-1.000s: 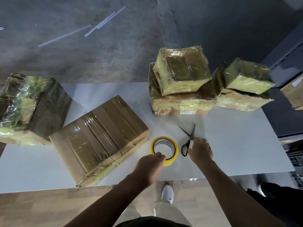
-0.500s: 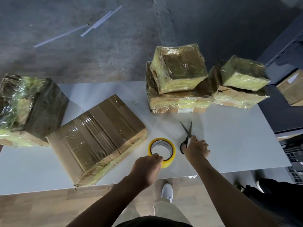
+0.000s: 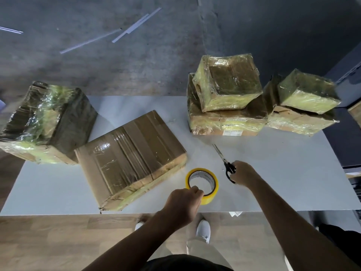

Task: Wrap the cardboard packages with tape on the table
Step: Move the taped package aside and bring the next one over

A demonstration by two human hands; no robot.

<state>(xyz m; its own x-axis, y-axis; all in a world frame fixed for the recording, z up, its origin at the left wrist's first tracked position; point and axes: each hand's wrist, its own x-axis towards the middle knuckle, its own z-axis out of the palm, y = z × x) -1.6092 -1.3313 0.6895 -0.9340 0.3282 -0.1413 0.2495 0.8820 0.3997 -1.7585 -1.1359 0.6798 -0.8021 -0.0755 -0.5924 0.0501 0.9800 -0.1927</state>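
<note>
Just inside table's (image 3: 58,209) near edge: tape roll (image 3: 210,199), scissors (image 3: 224,159).

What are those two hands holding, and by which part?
The left hand grips the yellow tape roll at its near rim. The right hand holds the scissors by their black handles.

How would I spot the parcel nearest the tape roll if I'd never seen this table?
Start at the white table. Just left of the yellow tape roll lies a wide, flat parcel, set askew. Unlike its yellow-green neighbours, its top looks plain glossy brown.
</note>
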